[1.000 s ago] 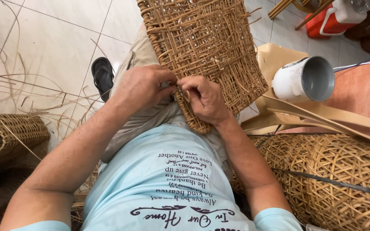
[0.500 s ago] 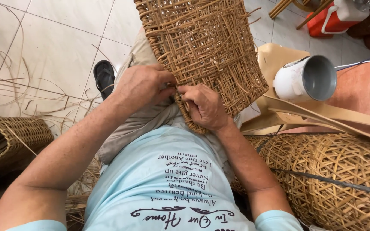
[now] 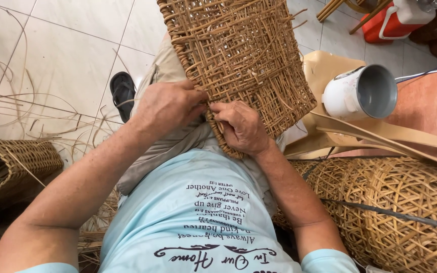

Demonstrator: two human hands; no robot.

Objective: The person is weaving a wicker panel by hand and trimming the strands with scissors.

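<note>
Rattan in a flat, loosely woven tan panel [image 3: 238, 65] lay propped on the seated person's lap, its thick braided rim at the lower left edge pinched between both hands. The left hand [image 3: 168, 106] was curled nearly closed over the rim while the right hand [image 3: 241, 126] gripped it with fingertips [image 3: 218, 108] pressed tight together on a strand. Working that strand well seemed to call for steady tension, keeping the panel braced against the thigh near the woven tan basket [image 3: 395, 207]

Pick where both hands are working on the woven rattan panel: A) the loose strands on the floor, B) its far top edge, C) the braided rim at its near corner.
C: the left hand and right hand pinch the woven rattan panel at its near braided rim.
</note>
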